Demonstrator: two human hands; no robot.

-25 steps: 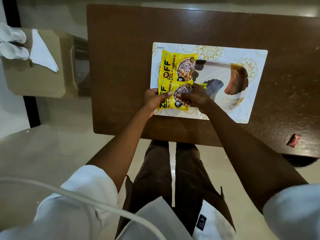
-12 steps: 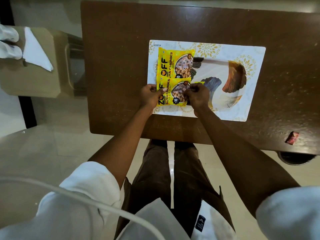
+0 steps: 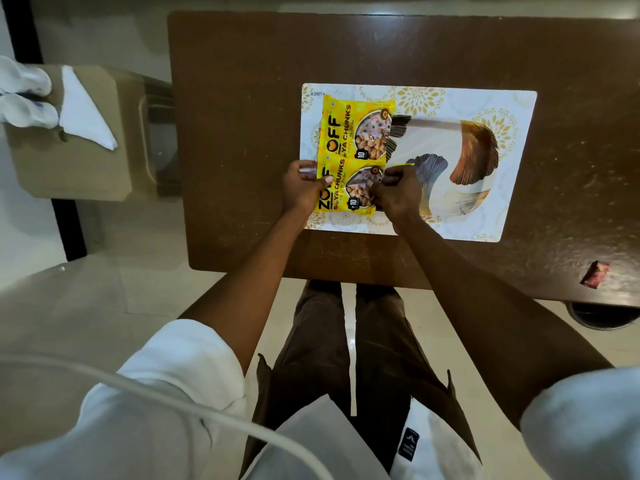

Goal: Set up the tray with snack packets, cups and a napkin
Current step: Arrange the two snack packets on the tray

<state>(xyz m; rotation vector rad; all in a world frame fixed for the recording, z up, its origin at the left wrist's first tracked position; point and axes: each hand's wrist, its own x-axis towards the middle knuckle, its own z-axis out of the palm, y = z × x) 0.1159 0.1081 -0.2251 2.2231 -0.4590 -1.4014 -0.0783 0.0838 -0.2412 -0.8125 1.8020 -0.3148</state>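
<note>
View from above, looking down past a person's white sleeves and brown trousers at a dark brown bench [image 3: 242, 133]. A white rectangular tray [image 3: 502, 168] printed with gold flowers and a feather design lies flat on the bench, closer to its near edge than its far edge. Two yellow snack packets marked "Soya Chunks" lie on the left end of the tray, one behind the other. The far packet [image 3: 346, 129] lies flat with no hand on it, and the near packet [image 3: 341, 192] slightly overlaps it. Both hands hold the near packet: the left hand [image 3: 301, 188] grips its left edge with the thumb laid across the top, and the right hand [image 3: 398, 194] pinches its right edge with curled fingers, resting over the tray's feather pattern. A small red wrapper [image 3: 595, 273] sits alone near the bench's near right corner, well apart from the tray. Off the bench's left edge stands a beige side stand [image 3: 69, 168] carrying a white folded napkin [image 3: 86, 109], and just beside it two white shapes that are probably cups [image 3: 24, 95] – they are cut off by the frame, so how they stand is unclear. A white cable [image 3: 173, 407] curves across the lower left foreground.
</note>
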